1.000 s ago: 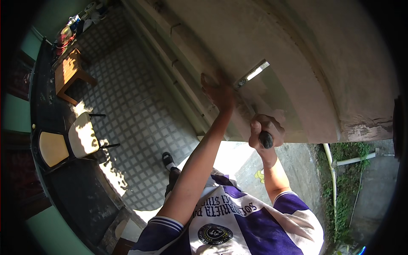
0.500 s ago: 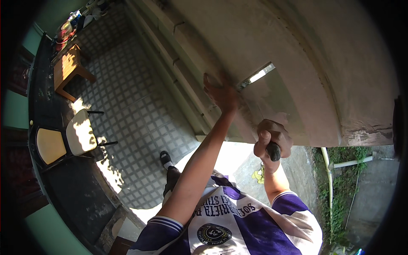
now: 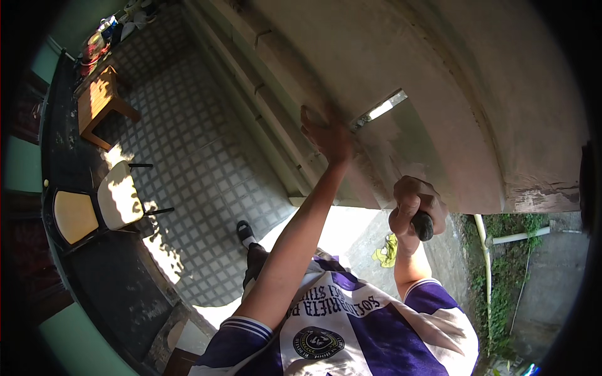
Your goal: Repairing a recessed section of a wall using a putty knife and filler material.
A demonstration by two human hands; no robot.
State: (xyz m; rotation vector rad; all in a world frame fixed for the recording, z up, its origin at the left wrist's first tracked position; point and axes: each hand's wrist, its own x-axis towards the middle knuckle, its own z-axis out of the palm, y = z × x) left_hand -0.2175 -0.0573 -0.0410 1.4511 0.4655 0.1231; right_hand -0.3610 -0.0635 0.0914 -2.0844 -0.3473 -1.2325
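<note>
My right hand [image 3: 419,203] is wrapped round a tool with a black handle [image 3: 423,226], whose butt end points back at me. A thin, narrow part of the tool seems to reach from the fist toward the panel, but its kind cannot be made out. My left hand [image 3: 329,139] rests with its fingers apart against the large beige-grey panel [image 3: 464,135], in shadow. Beside the left fingertips is a narrow, bright rectangular slot [image 3: 380,110] in the panel. A greenish patch [image 3: 411,135] lies between the slot and my right hand.
Ledges [image 3: 269,94] run along the panel's left side. On the left stand a wooden table [image 3: 97,103] and chairs [image 3: 119,197] on the checkered tile floor [image 3: 197,144]. A yellow cloth-like thing [image 3: 387,252] lies below my right hand. White pipes [image 3: 486,269] and plants are at right.
My right hand has moved a little to the right and toward me with the black-handled tool. My left hand has stayed nearly in place on the panel.
</note>
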